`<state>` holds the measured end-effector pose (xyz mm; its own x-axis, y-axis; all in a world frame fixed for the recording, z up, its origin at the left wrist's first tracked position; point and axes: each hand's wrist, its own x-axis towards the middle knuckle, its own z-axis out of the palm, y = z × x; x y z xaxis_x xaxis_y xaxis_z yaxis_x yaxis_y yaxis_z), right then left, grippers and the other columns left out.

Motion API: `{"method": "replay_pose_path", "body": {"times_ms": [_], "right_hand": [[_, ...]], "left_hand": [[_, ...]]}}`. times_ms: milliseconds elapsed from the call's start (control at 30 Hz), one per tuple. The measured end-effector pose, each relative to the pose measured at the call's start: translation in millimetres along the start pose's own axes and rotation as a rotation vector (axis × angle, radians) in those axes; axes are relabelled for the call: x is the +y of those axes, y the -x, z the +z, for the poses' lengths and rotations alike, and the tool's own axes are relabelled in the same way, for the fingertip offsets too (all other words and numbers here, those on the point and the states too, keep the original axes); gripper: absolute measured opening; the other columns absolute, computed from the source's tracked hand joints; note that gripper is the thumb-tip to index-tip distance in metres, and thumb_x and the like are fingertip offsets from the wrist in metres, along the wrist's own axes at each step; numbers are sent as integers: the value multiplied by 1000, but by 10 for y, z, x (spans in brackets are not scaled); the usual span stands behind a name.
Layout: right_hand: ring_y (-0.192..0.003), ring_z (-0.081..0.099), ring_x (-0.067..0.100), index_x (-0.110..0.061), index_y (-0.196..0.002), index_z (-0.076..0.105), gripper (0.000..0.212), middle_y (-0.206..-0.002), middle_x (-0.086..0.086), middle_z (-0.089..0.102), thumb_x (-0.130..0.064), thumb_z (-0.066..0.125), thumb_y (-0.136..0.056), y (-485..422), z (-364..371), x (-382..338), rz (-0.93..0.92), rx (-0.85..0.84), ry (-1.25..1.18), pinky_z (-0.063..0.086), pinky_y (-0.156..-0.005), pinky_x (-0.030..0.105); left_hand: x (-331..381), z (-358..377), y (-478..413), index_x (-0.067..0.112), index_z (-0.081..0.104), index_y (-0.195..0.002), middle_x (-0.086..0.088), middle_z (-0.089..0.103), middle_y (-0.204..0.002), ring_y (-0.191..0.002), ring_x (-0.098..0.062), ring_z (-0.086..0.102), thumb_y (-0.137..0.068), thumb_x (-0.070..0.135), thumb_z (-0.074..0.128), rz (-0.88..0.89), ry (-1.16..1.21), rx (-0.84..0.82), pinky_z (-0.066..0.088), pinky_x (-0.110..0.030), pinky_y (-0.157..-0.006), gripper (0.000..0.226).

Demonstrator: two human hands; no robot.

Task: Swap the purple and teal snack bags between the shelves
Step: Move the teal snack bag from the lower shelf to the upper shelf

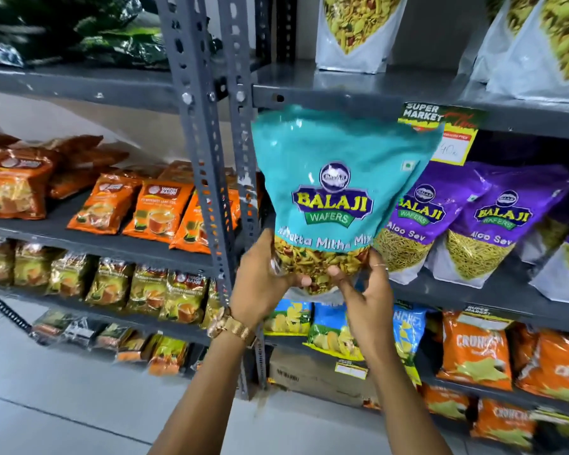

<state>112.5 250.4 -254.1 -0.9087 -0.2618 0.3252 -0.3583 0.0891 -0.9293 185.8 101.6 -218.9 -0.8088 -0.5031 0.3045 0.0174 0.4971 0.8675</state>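
Left hand: the left hand [263,274] grips the lower left corner of the teal bag [335,192], thumb on the front, fingers wrapped behind where they cannot be seen.
Right hand: the right hand [365,284] grips the lower right corner of the same bag, thumb pressed on the clear window near the bottom, a ring showing on one finger.
Where the bag is: held up in the air, upright, in front of the middle shelf [493,290]; its top edge overlaps the front lip of the upper shelf [342,96].
Long axis: vertical, top seal up, label facing the camera and readable.
Bag to hands: the bag rises straight above both hands, which support it from below, one at each bottom corner.
Bag to purple bags: the purple bags [486,221] stand in a row on the middle shelf just to the right; the teal bag covers part of the leftmost one.
Nearer hand: the right hand is closer to the purple row; the left is beside the grey upright post [207,159].
Turning relation: the shelf lies behind and to the right of the bag, so, in my judgement, any placing goes forward and rightward.
Progress: mid-swap, I judge; the teal bag is carried, not yet set down.
Risk: the soft pouch may flop at the top, or knock the price tag [454,144].
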Motion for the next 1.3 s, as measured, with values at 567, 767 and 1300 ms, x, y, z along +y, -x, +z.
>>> {"method": "replay_pose_path", "body": {"times_ms": [567,767,1300], "right_hand": [[-115,63,29,-16,-117,59,68,-118,14,68,-66,62,-72,-1597,-309,-1930,-457,167,82,48,-101,47],[-110,64,31,-14,-112,62,73,-113,15,69,-72,59,-67,-2096,-163,-1963,-378,142,60,51,-97,50],[-120,60,32,-11,-130,57,63,-127,17,65,-54,60,-83,-2632,19,-1760,-336,97,128,48,-103,49]], "left_hand": [[1696,-707,-1326,9,54,-124,0,68,-119,-105,-6,64,-79,21,78,440,103,80,52,-22,-92,53],[1679,-627,-1880,12,56,-117,-1,68,-116,-100,-5,64,-81,21,76,374,159,33,53,-17,-90,42],[1520,-351,-2438,12,42,-138,-8,56,-139,-126,-22,52,-89,34,65,290,146,86,40,-36,-107,58]]}}
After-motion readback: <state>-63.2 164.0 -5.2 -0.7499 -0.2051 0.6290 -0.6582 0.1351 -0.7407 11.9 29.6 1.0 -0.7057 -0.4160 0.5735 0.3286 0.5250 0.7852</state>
